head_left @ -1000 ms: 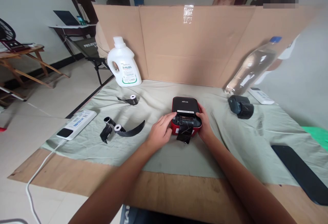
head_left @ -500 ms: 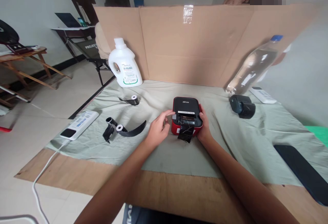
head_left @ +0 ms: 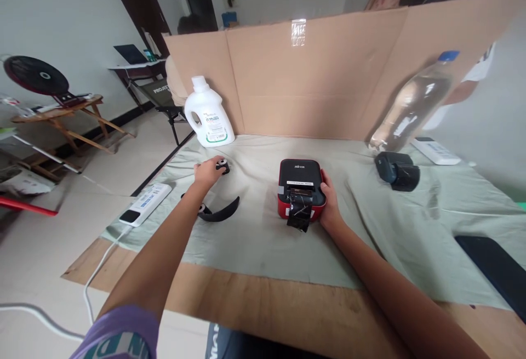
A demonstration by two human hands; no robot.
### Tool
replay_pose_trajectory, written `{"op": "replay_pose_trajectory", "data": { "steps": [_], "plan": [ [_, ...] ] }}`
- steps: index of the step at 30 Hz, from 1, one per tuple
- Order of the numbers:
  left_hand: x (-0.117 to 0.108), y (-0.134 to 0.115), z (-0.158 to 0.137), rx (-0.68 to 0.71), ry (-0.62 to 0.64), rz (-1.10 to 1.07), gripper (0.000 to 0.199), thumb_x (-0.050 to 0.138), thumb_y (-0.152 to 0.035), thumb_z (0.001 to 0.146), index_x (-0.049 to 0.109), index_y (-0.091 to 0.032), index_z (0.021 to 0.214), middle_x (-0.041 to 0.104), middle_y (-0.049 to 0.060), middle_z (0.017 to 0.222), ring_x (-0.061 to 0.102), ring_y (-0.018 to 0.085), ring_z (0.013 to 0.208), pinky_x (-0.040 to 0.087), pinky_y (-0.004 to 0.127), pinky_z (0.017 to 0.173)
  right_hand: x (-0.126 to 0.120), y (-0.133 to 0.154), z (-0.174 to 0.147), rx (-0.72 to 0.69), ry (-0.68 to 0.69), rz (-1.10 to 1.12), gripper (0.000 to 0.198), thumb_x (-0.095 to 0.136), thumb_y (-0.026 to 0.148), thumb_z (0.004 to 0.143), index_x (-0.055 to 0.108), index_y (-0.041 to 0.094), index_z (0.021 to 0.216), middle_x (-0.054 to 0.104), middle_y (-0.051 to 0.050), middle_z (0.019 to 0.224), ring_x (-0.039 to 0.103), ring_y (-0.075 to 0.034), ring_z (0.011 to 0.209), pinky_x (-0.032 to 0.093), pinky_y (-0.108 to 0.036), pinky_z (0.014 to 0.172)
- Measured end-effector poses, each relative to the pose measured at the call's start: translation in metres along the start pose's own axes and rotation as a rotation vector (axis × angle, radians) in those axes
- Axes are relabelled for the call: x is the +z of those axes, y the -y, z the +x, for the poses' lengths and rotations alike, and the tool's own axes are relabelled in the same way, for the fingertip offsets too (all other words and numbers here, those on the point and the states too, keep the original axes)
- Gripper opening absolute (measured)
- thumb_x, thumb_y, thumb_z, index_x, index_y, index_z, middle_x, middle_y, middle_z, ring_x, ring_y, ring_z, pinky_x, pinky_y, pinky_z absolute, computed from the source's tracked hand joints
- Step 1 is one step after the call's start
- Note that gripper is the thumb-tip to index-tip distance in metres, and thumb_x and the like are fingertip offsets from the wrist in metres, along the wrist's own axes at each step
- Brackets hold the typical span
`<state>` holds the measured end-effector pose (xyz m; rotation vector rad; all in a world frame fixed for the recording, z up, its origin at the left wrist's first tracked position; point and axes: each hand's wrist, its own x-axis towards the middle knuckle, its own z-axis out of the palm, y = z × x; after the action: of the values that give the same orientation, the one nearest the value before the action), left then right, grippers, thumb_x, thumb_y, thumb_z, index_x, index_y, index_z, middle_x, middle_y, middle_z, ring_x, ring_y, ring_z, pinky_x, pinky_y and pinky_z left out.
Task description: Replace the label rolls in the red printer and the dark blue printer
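Note:
A black-topped red label printer [head_left: 302, 171] sits on the cloth in front of me, with a strip of black film [head_left: 299, 210] hanging from its front slot. My right hand [head_left: 330, 200] grips the printer's right side, fingers partly hidden behind it. Out to the left, my left hand [head_left: 208, 172] has its fingers closed around a small black roll [head_left: 223, 166] with a white core. Nearer to me lies another black roll with a curled tail [head_left: 222, 212], partly covered by my left forearm.
A white jug [head_left: 209, 115] and a tilted clear bottle [head_left: 415, 104] stand against the cardboard panel [head_left: 304, 79]. A white power strip [head_left: 146, 204] lies left. At right are a black device [head_left: 394, 170], a white block [head_left: 435, 150] and a dark phone [head_left: 495, 263]. Someone stands behind the panel.
My left hand has left the printer's left edge and moved left to the far small roll, closing on it. My right hand stays on the printer. The view has shifted slightly.

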<state>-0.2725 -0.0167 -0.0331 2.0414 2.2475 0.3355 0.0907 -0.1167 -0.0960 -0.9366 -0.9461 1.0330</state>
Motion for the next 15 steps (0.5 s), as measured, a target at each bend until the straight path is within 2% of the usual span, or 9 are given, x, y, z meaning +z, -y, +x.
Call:
{"op": "replay_pose_trajectory", "data": {
  "steps": [4,9,12,15],
  "plan": [
    [-0.016,0.008,-0.011,0.062,0.002,-0.041,0.034,0.063,-0.040,0.082,0.066,-0.029,0.114,0.074,0.003,0.113,0.066,0.026,0.110,0.036,0.041,0.105,-0.003,-0.004,0.002,-0.003,-0.023,0.016,0.055,0.057,0.052,0.086,0.053,0.035,0.138,0.051,0.000,0.149,0.045,-0.027,0.140,0.036,-0.052,0.117],
    [-0.037,0.016,-0.051,0.206,0.139,-0.118,0.031,0.065,-0.039,0.077,0.068,-0.030,0.106,0.076,0.000,0.103,0.068,0.023,0.105,0.045,0.032,0.095,-0.003,-0.004,0.002,0.007,-0.016,0.054,0.055,0.059,0.051,0.085,0.053,0.034,0.137,0.052,0.001,0.148,0.046,-0.026,0.139,0.032,-0.053,0.120],
    [-0.038,0.015,-0.073,0.230,0.127,-0.070,0.022,0.062,-0.036,0.079,0.068,-0.029,0.100,0.077,0.000,0.105,0.067,0.025,0.105,0.042,0.037,0.103,-0.001,-0.002,0.001,-0.009,-0.003,0.045,0.056,0.057,0.050,0.086,0.053,0.031,0.138,0.053,-0.002,0.148,0.046,-0.026,0.139,0.033,-0.053,0.118],
    [-0.035,0.014,-0.084,0.205,0.062,-0.018,0.017,0.062,-0.034,0.081,0.068,-0.029,0.097,0.077,-0.001,0.104,0.067,0.026,0.105,0.031,0.044,0.113,-0.002,0.000,0.000,-0.011,0.005,0.033,0.052,0.056,0.050,0.088,0.055,0.032,0.136,0.056,-0.002,0.144,0.049,-0.026,0.136,0.036,-0.053,0.116]
  ]
}}
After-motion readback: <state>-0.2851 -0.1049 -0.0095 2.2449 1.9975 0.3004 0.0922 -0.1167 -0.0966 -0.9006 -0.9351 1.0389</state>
